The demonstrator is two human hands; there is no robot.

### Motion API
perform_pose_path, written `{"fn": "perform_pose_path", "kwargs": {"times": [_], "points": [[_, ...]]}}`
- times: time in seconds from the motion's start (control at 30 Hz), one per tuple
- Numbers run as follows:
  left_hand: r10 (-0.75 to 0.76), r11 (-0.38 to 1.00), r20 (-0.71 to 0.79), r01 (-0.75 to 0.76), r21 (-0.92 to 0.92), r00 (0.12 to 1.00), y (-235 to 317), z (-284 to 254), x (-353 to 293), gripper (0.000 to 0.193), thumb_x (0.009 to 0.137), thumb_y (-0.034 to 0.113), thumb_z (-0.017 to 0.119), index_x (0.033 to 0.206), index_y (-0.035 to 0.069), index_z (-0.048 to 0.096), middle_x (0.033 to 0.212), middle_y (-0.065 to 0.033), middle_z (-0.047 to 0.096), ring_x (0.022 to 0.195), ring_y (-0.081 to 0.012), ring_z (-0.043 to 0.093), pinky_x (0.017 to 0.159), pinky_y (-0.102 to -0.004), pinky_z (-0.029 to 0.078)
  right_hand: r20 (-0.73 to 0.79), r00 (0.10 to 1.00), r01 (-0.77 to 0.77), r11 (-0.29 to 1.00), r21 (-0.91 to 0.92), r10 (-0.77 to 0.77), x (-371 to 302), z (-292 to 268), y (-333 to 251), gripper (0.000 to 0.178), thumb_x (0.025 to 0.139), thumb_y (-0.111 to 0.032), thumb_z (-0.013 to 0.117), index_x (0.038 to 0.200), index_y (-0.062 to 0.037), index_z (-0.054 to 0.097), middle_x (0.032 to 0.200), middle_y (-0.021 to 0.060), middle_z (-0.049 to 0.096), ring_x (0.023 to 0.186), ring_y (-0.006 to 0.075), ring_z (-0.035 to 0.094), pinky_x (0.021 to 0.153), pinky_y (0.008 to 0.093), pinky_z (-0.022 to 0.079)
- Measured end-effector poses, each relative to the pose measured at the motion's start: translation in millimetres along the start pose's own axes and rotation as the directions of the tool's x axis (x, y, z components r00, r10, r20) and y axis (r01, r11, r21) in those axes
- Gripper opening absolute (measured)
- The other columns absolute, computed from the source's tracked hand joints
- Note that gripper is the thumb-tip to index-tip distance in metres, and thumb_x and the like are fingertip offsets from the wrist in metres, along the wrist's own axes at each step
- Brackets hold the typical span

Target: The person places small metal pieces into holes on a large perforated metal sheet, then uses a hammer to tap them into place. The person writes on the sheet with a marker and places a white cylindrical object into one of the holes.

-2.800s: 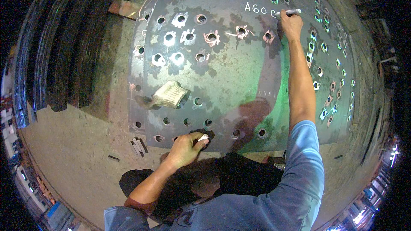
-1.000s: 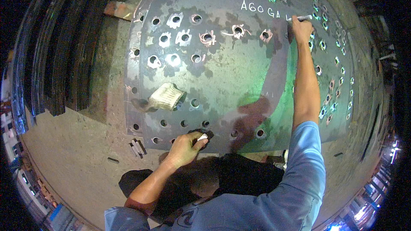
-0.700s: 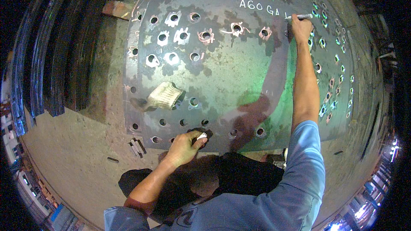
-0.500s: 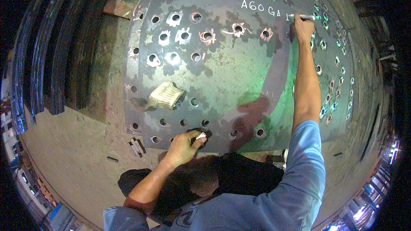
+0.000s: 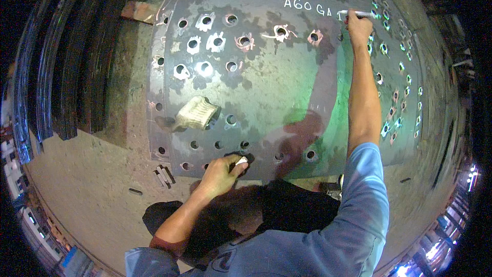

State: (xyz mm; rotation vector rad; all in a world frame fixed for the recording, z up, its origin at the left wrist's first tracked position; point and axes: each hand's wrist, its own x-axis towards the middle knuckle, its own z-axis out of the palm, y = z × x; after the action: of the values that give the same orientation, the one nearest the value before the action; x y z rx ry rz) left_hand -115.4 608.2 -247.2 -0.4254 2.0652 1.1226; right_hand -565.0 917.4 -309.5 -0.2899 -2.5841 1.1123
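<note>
My right hand (image 5: 360,30) reaches far out over a large dark steel plate (image 5: 277,87) full of drilled holes. Its fingers are closed round a white marker pen (image 5: 357,14), held at the end of a row of white handwritten characters (image 5: 312,7). Close to the plate's near edge, my left hand (image 5: 221,175) pinches a small white piece, which looks like a pen cap (image 5: 242,161). A pale knitted work glove (image 5: 197,113) lies on the plate, beyond my left hand.
Long dark steel bars (image 5: 69,61) are stacked at the left. Several short pale sticks (image 5: 164,176) lie on the floor beside the plate's near left corner. A rusty block (image 5: 138,12) sits by the far left edge. Many holes have bright, scraped rims.
The whole view has shifted slightly, moving the plate a little up and left in the picture. Both hands keep their holds, and the marker stays at the end of the writing.
</note>
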Motion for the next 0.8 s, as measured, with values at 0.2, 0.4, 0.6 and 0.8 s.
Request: {"fn": "perform_pose_path", "kwargs": {"times": [0.2,0.4,0.6,0.8], "points": [[0.147,0.989,-0.027,-0.148,-0.025,0.989,-3.7,16.4,-8.3,0.033,0.093,0.035,0.063,0.104,0.004,0.069,0.092,-0.0197,0.070,0.083,-0.0375,0.067,0.075,-0.0426,0.051,0.110,0.992,-0.109,0.823,0.558,0.056,-114.8,-67.0,-18.4,0.019,0.089,-0.017,0.062,0.084,0.0007,0.067,0.072,0.0078,0.066,0.056,0.0132,0.059,0.049,0.0285,0.045],[0.210,0.977,0.137,-0.211,-0.007,0.968,-5.0,40.5,-8.3,0.033,0.093,0.034,0.064,0.104,0.004,0.070,0.089,-0.0201,0.069,0.075,-0.0356,0.065,0.070,-0.0420,0.050,0.221,0.956,-0.284,0.782,0.554,0.191,-257.0,-127.0,8.8,0.016,0.092,-0.015,0.065,0.088,0.0002,0.063,0.071,0.0067,0.062,0.055,0.0122,0.056,0.047,0.0263,0.045],[0.325,0.933,0.197,-0.348,0.091,0.925,-8.1,64.6,-21.7,0.032,0.094,0.034,0.061,0.106,0.005,0.068,0.088,-0.0219,0.068,0.080,-0.0408,0.066,0.071,-0.0466,0.051,0.233,0.970,-0.163,0.888,0.430,0.065,-332.1,-145.1,-7.3,0.014,0.091,-0.011,0.066,0.097,0.0007,0.064,0.075,0.0063,0.064,0.060,0.0109,0.058,0.051,0.0253,0.047],[0.327,0.939,0.125,-0.337,0.069,0.937,-23.8,64.0,-28.2,0.030,0.093,0.031,0.063,0.108,0.006,0.069,0.091,-0.0224,0.069,0.084,-0.0411,0.067,0.074,-0.0474,0.052,0.312,0.943,-0.290,0.749,0.596,0.117,-325.1,-193.3,-13.9,0.011,0.093,-0.009,0.062,0.098,0.0004,0.062,0.072,0.0037,0.060,0.058,0.0112,0.054,0.050,0.0250,0.042]]}}
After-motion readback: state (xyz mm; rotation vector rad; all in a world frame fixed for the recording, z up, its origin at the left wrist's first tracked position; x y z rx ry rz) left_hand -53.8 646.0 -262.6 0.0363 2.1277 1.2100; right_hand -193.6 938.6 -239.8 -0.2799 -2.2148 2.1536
